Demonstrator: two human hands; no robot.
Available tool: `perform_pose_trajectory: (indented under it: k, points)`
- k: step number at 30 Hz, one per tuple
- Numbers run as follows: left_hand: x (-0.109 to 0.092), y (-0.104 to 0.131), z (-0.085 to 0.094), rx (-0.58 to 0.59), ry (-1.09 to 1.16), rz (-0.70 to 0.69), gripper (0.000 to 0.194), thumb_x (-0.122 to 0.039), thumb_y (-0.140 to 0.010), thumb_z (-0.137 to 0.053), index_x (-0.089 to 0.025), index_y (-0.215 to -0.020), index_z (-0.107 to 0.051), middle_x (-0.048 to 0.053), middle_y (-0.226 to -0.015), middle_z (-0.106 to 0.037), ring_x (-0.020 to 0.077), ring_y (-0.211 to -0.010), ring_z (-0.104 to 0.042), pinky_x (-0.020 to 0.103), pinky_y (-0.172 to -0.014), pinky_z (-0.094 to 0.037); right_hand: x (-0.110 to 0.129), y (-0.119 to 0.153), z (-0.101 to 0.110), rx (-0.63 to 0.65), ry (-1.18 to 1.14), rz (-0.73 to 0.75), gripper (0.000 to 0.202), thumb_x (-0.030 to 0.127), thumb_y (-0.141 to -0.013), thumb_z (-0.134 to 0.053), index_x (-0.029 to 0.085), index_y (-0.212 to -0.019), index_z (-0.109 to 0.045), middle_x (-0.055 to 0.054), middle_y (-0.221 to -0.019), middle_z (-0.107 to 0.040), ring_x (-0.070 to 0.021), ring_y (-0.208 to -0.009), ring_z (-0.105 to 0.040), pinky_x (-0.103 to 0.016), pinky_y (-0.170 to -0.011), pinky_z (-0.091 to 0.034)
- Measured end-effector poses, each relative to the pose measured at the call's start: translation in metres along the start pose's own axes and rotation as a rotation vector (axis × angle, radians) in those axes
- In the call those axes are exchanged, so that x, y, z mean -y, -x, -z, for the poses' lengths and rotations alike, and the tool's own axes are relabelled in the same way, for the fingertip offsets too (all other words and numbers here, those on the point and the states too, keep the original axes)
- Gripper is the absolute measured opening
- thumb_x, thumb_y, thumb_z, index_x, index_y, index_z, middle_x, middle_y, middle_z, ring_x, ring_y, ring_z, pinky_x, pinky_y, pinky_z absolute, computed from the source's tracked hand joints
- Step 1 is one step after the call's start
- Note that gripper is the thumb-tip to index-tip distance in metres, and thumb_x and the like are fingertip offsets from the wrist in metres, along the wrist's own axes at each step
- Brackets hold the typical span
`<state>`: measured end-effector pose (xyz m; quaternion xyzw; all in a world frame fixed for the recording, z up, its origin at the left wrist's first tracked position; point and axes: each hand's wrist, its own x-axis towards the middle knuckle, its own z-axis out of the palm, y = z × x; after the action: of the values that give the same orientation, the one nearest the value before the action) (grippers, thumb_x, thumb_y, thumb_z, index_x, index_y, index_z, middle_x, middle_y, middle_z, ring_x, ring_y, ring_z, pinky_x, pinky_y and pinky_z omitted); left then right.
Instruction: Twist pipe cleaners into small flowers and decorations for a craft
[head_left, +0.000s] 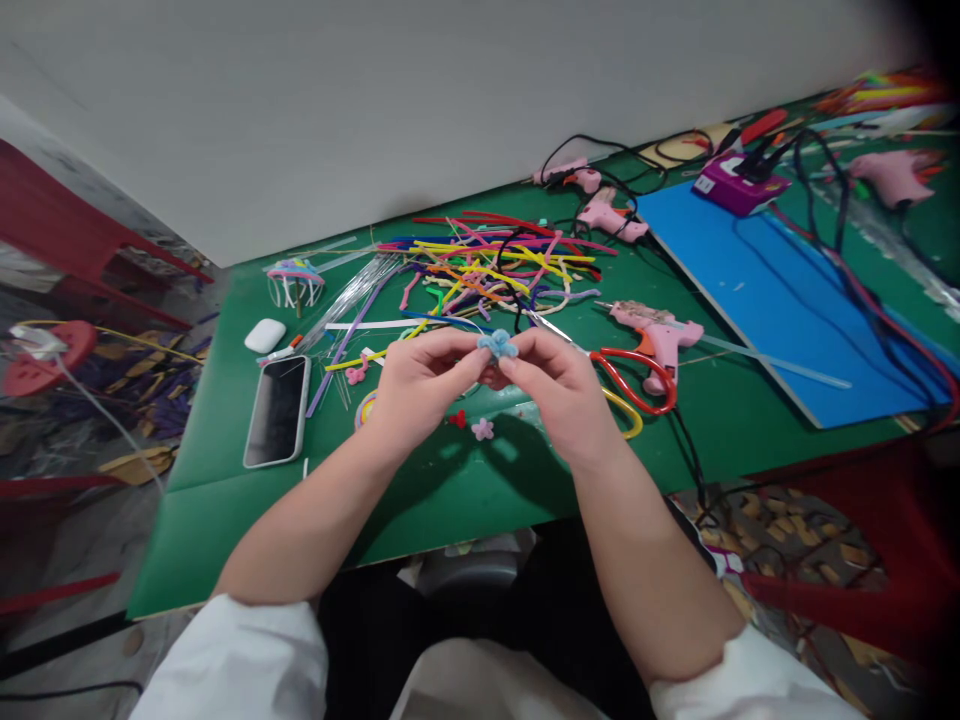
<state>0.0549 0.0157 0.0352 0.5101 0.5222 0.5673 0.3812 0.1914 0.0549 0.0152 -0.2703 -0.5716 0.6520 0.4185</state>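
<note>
Between my two hands, a small light-blue pipe-cleaner flower point(498, 345) is pinched above the green table point(217, 510). My left hand point(424, 380) grips its left side with thumb and fingertips. On the other side, my right hand point(559, 385) has closed its thumb and forefinger on the flower's right edge. Below the hands lie a lilac flower point(483, 429) and a small red piece point(457, 420). A pink flower point(357, 374) rests left of my left hand. Scissors with red handles point(637, 380) lie just right of my right hand, partly over a yellow handle point(628, 415).
Colourful pipe cleaners point(495, 265) are heaped behind my hands. A pink glue gun point(656, 335) lies right, beside a blue board point(750, 300) bearing a purple power block point(739, 183) with cords. A phone point(277, 412) and white case point(265, 335) are left.
</note>
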Motion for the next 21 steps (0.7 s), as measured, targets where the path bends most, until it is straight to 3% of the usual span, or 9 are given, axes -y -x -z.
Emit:
perform_pose_trajectory:
  k: [6,11,21]
  points:
    - [-0.0017,0.0036,-0.0030,-0.065,0.036,0.044,0.012,-0.028,-0.070,-0.068,-0.018,-0.077,-0.069,0.000,-0.068,-0.069,0.0116,-0.058,-0.063,0.023,-0.057,-0.054,-0.0013,-0.0002,0.0015,0.041,-0.025,0.000,0.013,0.032,-0.079,-0.055,0.020,-0.074,-0.053,0.002,-0.072,-0.059,-0.0119,-0.070,-0.058,-0.028,-0.067,-0.050]
    - [-0.0031,0.0030,-0.0018,-0.040,0.101,0.061,0.010,-0.027,-0.071,-0.068,-0.018,-0.077,-0.069,0.000,-0.067,-0.068,0.0111,-0.056,-0.063,0.023,-0.056,-0.054,-0.0013,0.0017,-0.0001,0.035,-0.010,0.025,0.013,0.032,-0.080,-0.055,0.020,-0.075,-0.053,0.002,-0.073,-0.058,-0.0117,-0.070,-0.058,-0.028,-0.069,-0.050]
    - [-0.0052,0.0064,-0.0035,-0.129,-0.156,-0.106,0.009,-0.027,-0.073,-0.064,-0.018,-0.074,-0.068,0.000,-0.068,-0.066,0.0106,-0.059,-0.060,0.023,-0.058,-0.051,0.0009,0.0048,-0.0075,-0.166,0.259,0.188,0.011,0.032,-0.080,-0.056,0.021,-0.077,-0.058,0.001,-0.076,-0.061,-0.0126,-0.071,-0.059,-0.028,-0.069,-0.049]
